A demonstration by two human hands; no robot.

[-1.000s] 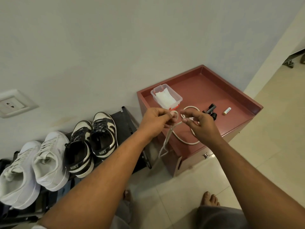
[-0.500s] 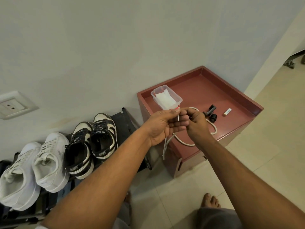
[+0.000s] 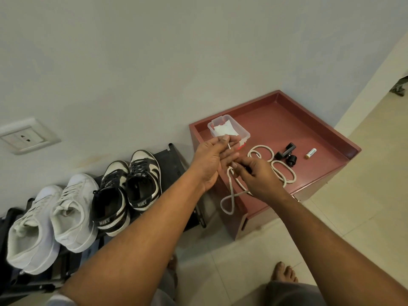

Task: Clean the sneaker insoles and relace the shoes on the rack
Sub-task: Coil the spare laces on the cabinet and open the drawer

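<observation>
A white shoelace [image 3: 284,173] lies in loops on the red cabinet top [image 3: 298,129], and one loop hangs over the cabinet's front edge. My left hand [image 3: 209,162] pinches the lace's tip under its thumb, with the fingers stretched out. Just to its right, my right hand [image 3: 258,176] pinches the lace a little further along. On the black shoe rack [image 3: 176,160] at the left stand a black-and-white Nike pair [image 3: 128,186] with black laces and a white sneaker pair [image 3: 50,217].
A clear plastic box of white wipes [image 3: 229,129] sits at the cabinet's back left. A small black clamp [image 3: 287,153] and a battery [image 3: 310,153] lie right of the lace. A wall socket [image 3: 24,138] is at the left. My bare foot [image 3: 284,272] stands on the tiled floor.
My hands, pressed together half a second ago, have drawn slightly apart. The right hand has slid down the lace, and more of the lace now lies looped on the cabinet.
</observation>
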